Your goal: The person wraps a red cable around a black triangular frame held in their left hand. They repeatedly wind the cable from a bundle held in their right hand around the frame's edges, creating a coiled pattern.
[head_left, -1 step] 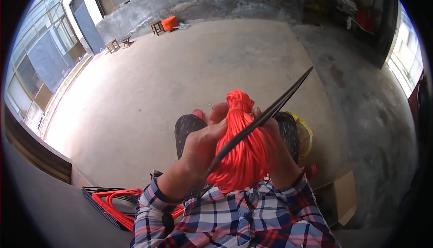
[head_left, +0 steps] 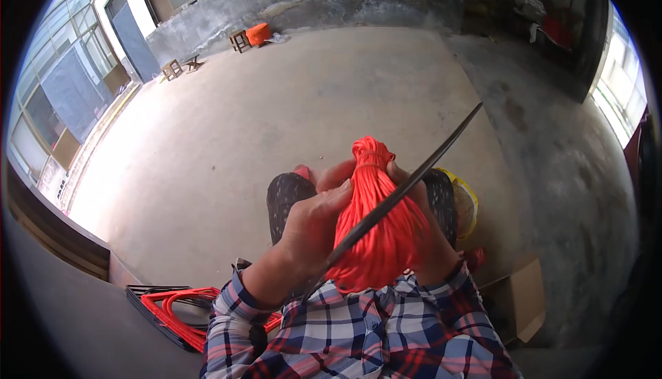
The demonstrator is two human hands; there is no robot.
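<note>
A thick hank of bright red cord (head_left: 376, 234) is between my hands in front of my lap, bound tight near its top, with the strands flaring out below. My left hand (head_left: 314, 217) grips its left side, with the thumb lying along the strands. My right hand (head_left: 424, 200) holds it from the right; its thumb shows near the bound neck, and most of its fingers are hidden behind the cord. Slanting across the front of the hank is a long, thin dark strip (head_left: 376, 215) with a pointed upper end. What holds the strip is not clear.
Red and black looped strands (head_left: 176, 313) lie beside me at lower left. An open cardboard box (head_left: 527, 300) and a yellow-rimmed container (head_left: 467, 207) are on my right. Far off stand small wooden stools (head_left: 172, 70) and an orange-red box (head_left: 258, 34) by the wall.
The hank has shifted slightly to the right with my hands. The dark strip has turned a little and looks narrower near its tip.
</note>
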